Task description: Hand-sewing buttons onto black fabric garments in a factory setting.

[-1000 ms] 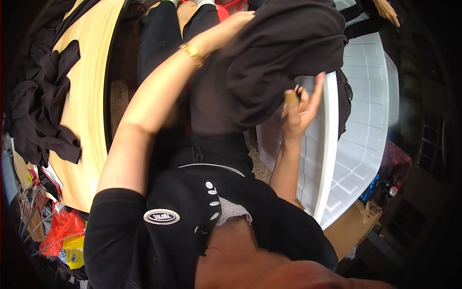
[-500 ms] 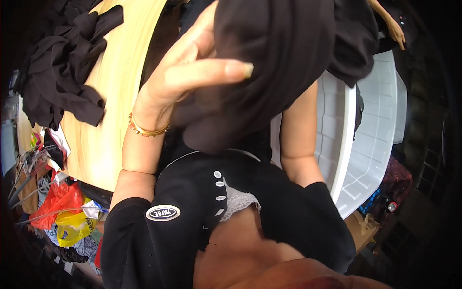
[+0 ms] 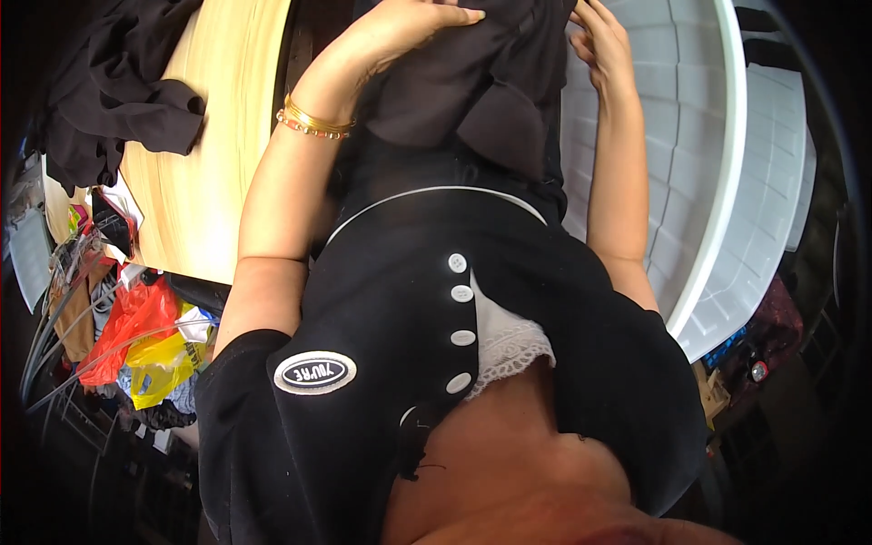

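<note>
A dark brown-black garment (image 3: pixel 495 91) hangs in front of me at the top of the head view, over my lap. My left hand (image 3: pixel 409 29) is closed on its left side, with the thumb lying on top of the cloth and the other fingers hidden. At the garment's right edge is my right hand (image 3: pixel 604 45), its fingers curled and their tips at the cloth by the frame's upper edge. Most of the garment's upper part is out of view, and I cannot make out its kind.
To the left, more dark cloth (image 3: pixel 123 91) is heaped on a light wooden table (image 3: pixel 204 195). A large white plastic bin (image 3: pixel 672 118) stands close on the right, with another white bin (image 3: pixel 767 182) beyond. Red and yellow plastic bags (image 3: pixel 141 327) lie below the table's near corner.
The garment has been lowered and moved away from me. Both my hands moved up the picture, and my right hand has come into sight. The other person's hand at the upper right is gone.
</note>
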Demonstrator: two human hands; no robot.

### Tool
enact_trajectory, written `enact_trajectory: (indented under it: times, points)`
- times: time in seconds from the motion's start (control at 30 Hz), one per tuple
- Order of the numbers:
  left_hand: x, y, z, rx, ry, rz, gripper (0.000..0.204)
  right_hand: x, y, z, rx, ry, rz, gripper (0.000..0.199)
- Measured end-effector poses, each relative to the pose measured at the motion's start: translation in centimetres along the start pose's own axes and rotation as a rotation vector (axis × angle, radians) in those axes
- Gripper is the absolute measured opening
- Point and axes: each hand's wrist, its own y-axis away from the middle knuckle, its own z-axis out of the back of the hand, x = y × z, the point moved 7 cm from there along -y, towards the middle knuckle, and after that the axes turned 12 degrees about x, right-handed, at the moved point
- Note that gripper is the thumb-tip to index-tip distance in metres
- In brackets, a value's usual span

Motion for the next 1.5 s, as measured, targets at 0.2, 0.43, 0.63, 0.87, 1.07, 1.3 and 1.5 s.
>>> enact_trajectory:
  times: [0.2, 0.43, 0.63, 0.87, 1.07, 1.3, 1.5]
  points:
    - [-1.9, 3.7, 0.7, -0.353, -0.790, -0.586, 0.057, -0.5, 10.1, 0.2, -0.187, 0.488, 0.301, 0.059]
    - [-2.2, 3.8, -6.1, -0.038, -0.800, -0.865, 0.072, -3.9, 12.6, -4.2, 0.054, 1.102, 0.404, 0.034]
    - [-1.7, 4.0, -5.3, -0.213, -0.943, -0.733, 0.060, -1.7, 14.5, 3.1, -0.049, -0.321, 0.360, 0.014]
    - [-2.1, 1.7, -9.5, 0.156, -0.934, -0.900, 0.045, 0.8, 13.5, 1.6, 0.255, -0.544, 0.447, 0.015]
    - [-1.3, -0.4, -10.6, 0.212, -0.851, -0.891, 0.059, 1.4, 13.5, 2.0, 0.271, -0.885, 0.462, 0.023]
    - [-1.9, -0.7, -8.4, -0.008, -0.884, -0.841, 0.057, 2.3, 12.9, 3.9, 0.139, -0.831, 0.577, 0.022]
    - [0.5, -0.6, -5.0, -0.088, -0.926, -0.558, 0.085, 4.1, 12.2, 7.2, 0.284, -1.050, 0.612, 0.020]
